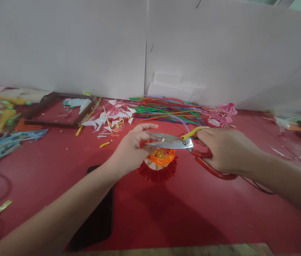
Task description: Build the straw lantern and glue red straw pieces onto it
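My right hand grips scissors with red handles; their blades are parted and point left. A yellow tube is also held against the scissors by its thumb side. The fingers of my left hand are bent together at the blade tips. A bit of red and a small pale tip show there, but what the fingers pinch is partly hidden by the blades. Just below is a round orange-and-white craft piece with a red fringe; whether the left hand touches it I cannot tell.
A black phone lies under my left forearm. Behind my hands are coloured sticks, paper scraps and a pink paper ornament. A brown frame stands left. Clear plastic lies right, and a white wall closes the back.
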`<state>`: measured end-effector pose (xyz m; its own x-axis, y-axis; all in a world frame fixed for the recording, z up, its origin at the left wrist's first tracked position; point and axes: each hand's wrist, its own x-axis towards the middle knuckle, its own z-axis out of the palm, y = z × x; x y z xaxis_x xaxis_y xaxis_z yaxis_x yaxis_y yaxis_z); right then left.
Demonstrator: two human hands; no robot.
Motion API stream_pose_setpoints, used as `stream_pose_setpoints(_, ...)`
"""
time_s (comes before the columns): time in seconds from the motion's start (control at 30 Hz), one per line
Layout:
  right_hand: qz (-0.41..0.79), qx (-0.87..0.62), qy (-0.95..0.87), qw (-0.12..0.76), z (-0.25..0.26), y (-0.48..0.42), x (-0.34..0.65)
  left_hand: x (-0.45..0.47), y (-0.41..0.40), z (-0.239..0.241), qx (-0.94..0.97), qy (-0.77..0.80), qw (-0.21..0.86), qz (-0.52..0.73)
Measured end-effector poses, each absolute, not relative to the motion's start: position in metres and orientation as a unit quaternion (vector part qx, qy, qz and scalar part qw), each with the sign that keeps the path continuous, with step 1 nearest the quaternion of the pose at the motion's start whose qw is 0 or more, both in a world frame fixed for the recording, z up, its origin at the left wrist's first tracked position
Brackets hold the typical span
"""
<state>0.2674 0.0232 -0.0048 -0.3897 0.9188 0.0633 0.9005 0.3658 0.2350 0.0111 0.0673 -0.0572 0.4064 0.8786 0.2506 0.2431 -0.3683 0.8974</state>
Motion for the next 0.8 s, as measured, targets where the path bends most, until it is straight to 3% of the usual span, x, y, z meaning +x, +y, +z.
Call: stream_pose_setpoints(0.8,0.026,0.571,0.818,0.065,-0.006,0.036,0.264,0.017,0.062,-0.044,0.675,0.427,0.453,0.395)
